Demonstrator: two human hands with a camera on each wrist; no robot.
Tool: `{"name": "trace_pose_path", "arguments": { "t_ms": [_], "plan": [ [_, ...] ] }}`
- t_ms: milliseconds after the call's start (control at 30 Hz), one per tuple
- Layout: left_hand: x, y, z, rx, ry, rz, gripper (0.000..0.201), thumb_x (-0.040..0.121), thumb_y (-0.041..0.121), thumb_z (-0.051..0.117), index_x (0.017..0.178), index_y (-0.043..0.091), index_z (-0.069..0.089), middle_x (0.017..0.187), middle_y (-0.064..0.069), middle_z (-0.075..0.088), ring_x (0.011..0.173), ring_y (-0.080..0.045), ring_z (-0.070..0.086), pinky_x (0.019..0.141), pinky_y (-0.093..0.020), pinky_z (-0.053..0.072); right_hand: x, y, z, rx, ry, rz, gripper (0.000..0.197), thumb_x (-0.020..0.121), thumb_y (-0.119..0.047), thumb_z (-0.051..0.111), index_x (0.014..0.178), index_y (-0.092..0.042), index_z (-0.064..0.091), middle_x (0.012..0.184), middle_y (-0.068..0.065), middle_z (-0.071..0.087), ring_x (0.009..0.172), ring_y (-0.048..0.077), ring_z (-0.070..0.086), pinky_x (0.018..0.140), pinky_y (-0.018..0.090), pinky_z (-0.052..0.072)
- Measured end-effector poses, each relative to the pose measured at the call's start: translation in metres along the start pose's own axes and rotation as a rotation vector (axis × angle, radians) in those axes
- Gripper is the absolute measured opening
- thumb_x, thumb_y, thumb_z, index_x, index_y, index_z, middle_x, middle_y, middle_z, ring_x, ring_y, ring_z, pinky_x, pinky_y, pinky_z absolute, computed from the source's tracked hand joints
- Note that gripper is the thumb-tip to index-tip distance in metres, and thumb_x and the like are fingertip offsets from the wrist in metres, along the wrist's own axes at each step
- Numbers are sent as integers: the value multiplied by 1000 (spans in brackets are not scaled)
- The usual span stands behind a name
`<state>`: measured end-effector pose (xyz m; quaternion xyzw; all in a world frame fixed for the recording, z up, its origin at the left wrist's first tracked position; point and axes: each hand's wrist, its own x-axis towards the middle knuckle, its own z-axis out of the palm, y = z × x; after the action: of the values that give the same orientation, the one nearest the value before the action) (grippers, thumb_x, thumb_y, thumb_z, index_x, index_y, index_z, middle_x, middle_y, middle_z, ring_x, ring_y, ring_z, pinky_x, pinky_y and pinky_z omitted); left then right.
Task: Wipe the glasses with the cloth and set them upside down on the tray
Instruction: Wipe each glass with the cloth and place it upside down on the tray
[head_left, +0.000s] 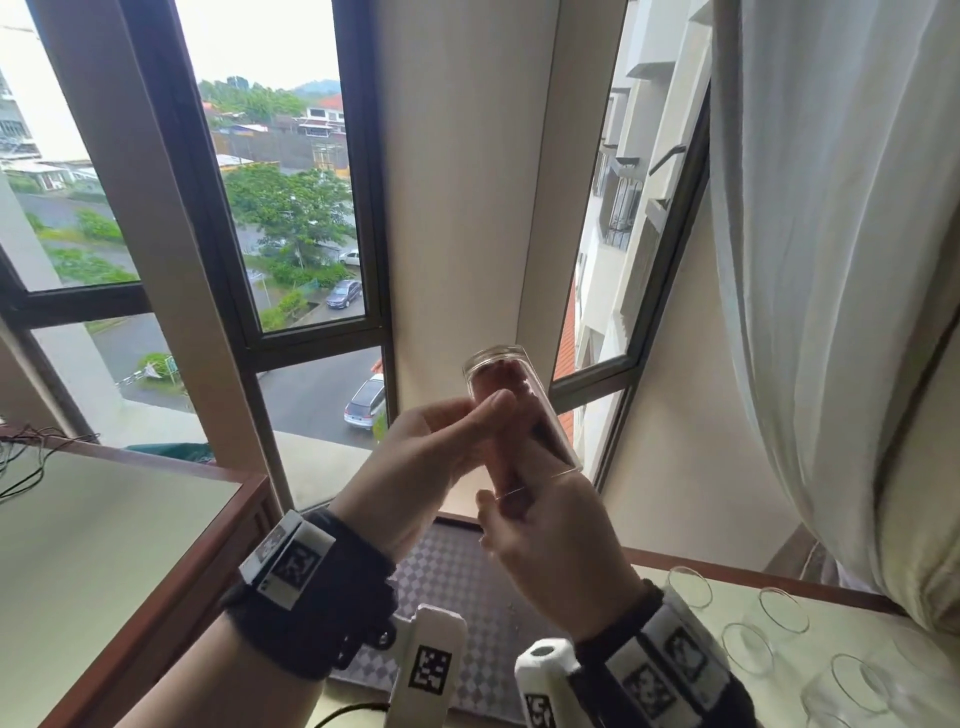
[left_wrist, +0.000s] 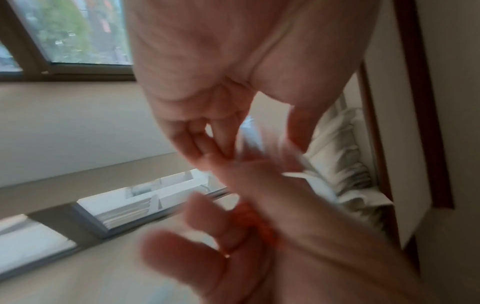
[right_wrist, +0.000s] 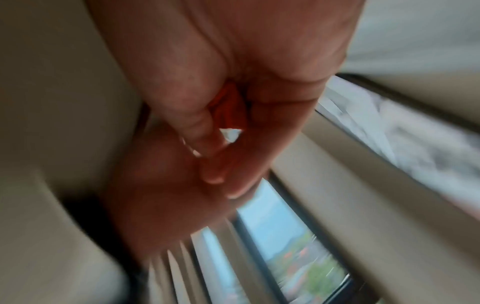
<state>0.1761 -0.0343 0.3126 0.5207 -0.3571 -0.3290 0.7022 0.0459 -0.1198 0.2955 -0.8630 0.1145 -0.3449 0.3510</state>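
I hold a clear glass (head_left: 511, 410) up in front of the window, tilted, with its base up and its mouth toward me. My left hand (head_left: 480, 418) grips its side, the thumb lying across the wall. A red cloth (head_left: 506, 379) fills the inside of the glass. My right hand (head_left: 522, 501) is at the mouth and holds the cloth, with its fingers reaching inside. Both wrist views are blurred. The left wrist view shows the cloth (left_wrist: 259, 224) against my right hand. In the right wrist view the cloth (right_wrist: 231, 107) is bunched in curled fingers.
Several clear glasses (head_left: 784, 610) stand mouth up on the pale table (head_left: 675, 577) at lower right. A white curtain (head_left: 831, 260) hangs above them. Another pale table (head_left: 104, 545) with a wood edge is at left. A checked mat (head_left: 457, 571) lies below my hands.
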Motion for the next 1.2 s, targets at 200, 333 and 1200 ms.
{"name": "trace_pose_path", "arguments": {
  "t_ms": [200,333,1200],
  "plan": [
    [-2,0,-5,-208,-81,120,72,87,43,84,125,-14,63,116,-26,69,108,-33,68,104,-46,53,-3,-23,-4,961,-169,200,46,91,5,67,125,-25,62,89,11,70,45,18,60,51,40,59],
    [6,7,-3,1,73,117,53,92,46,77,112,-3,77,117,-33,73,117,-48,69,116,-59,46,4,9,3,-71,76,-91,20,91,-17,69,102,-30,58,67,3,69,50,15,65,52,36,58],
    [0,2,3,36,-107,-72,47,97,48,60,123,10,70,124,-14,73,118,-32,67,112,-53,49,2,13,-24,94,302,-97,27,85,-25,78,64,-17,63,51,-18,54,38,1,45,47,8,38]
  ]
}}
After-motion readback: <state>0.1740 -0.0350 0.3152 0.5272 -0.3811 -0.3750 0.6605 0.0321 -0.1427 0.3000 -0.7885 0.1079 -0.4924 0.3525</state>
